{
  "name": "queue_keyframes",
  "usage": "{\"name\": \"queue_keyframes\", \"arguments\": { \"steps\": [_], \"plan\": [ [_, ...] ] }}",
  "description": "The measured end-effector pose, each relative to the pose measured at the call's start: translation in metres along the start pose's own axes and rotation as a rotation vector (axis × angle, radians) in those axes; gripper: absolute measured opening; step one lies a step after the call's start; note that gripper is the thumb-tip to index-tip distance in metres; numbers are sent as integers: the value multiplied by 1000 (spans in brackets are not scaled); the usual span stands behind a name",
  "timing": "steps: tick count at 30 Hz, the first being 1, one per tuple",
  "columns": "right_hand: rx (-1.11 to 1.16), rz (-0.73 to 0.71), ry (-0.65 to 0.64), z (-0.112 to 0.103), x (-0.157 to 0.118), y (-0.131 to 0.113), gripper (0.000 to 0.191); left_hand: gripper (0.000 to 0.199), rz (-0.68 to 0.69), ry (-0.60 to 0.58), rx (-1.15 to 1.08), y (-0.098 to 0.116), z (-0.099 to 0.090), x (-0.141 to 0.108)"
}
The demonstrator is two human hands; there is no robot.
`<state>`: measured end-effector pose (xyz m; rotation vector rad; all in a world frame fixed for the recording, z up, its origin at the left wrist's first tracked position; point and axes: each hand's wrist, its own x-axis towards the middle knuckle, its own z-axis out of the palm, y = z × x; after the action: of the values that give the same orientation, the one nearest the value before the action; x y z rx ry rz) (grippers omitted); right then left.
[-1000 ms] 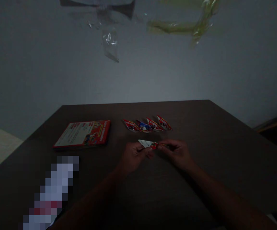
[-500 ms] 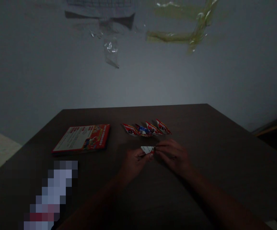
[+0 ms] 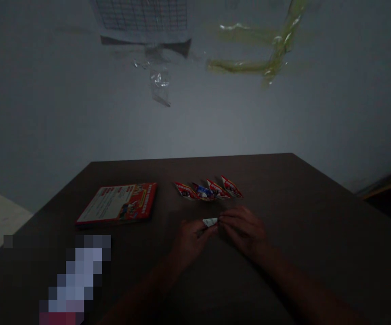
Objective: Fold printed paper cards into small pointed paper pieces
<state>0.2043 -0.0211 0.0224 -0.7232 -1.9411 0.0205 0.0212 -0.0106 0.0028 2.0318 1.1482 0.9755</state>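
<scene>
Between my two hands, just above the table, is a small piece of folded printed paper (image 3: 210,222) with a pale side facing up. My left hand (image 3: 193,239) is closed, pinching its left and lower part. My right hand (image 3: 244,228) is closed too, with fingertips pressed together on its right end. The fingers hide much of the paper. Beyond my hands stands a row of several folded paper triangles (image 3: 218,188), mostly red with printed pictures; one among them is blue.
A stack of red and white printed sheets or booklets (image 3: 114,203) lies left on the dark table (image 3: 300,203). A pixelated pale object (image 3: 80,271) is at the near left. The wall behind carries clear tape (image 3: 160,85) and yellowish tape (image 3: 239,67).
The view has tilted up slightly, so everything sits lower in the picture. The folded paper shows less of its pale face, and both hands stay on it.
</scene>
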Motion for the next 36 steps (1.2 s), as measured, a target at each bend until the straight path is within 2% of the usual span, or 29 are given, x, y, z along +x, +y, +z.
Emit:
{"name": "queue_keyframes", "arguments": {
  "steps": [8, 12, 16, 20, 23, 27, 29, 33, 36],
  "plan": [
    [32, 52, -12, 2, -1, -2, 22, 23, -9, -21, -12, -2, 0, 0],
    [49, 97, -75, 2, -2, -4, 19, 17, 12, -30, -16, -4, -2, -1],
    [68, 114, -165, 2, -3, -1, 21, 17, 93, -31, 108, -10, -1, -2],
    [115, 136, -208, 1, -2, 1, 19, 12, 80, -47, 106, -10, 0, -1],
    [208, 245, -181, 0, 0, -1, 13, 14, 30, -89, -11, -2, -4, 1],
    [374, 529, -179, 3, 0, 0, 12, 22, -85, -120, -178, 7, -11, 3],
    [449, 623, -162, 6, -1, 2, 12, 24, -114, -110, -232, 7, -12, 2],
    [546, 728, -142, 8, -2, 1, 13, 21, -154, -79, -225, 4, -11, 2],
    [564, 747, -148, 8, -1, -1, 14, 23, -189, -65, -250, 2, -10, 2]
  ]
}}
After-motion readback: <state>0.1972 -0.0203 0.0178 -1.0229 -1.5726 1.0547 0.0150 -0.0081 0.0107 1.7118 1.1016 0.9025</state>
